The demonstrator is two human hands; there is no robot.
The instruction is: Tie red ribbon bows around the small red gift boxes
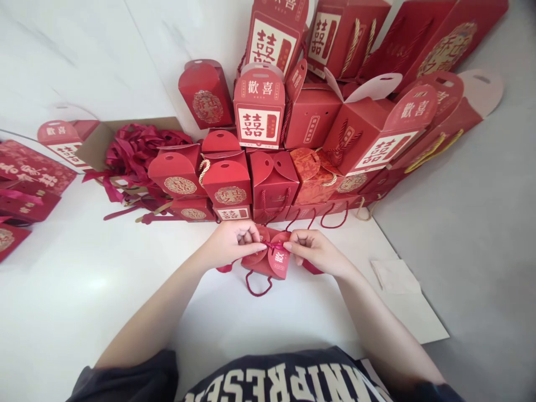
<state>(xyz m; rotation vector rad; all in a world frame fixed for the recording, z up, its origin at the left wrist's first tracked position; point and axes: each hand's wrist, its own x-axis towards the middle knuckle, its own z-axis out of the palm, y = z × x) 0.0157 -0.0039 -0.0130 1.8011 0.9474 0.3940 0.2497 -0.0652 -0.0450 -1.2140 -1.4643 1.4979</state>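
The left hand (234, 241) is pinching one end of a thin red ribbon (274, 245), fingers curled tight, over a small red gift box (272, 267) sitting on the white surface (84, 290). The right hand (312, 248) is pinching the other end, and both hands are hiding most of the box top, so the knot is hard to make out.

My left hand (234, 240) and right hand (312, 248) covered most of the small red box (268, 268), hiding my fingertips' hold on its ribbon (274, 245). The frame's edges cropped the outermost boxes.
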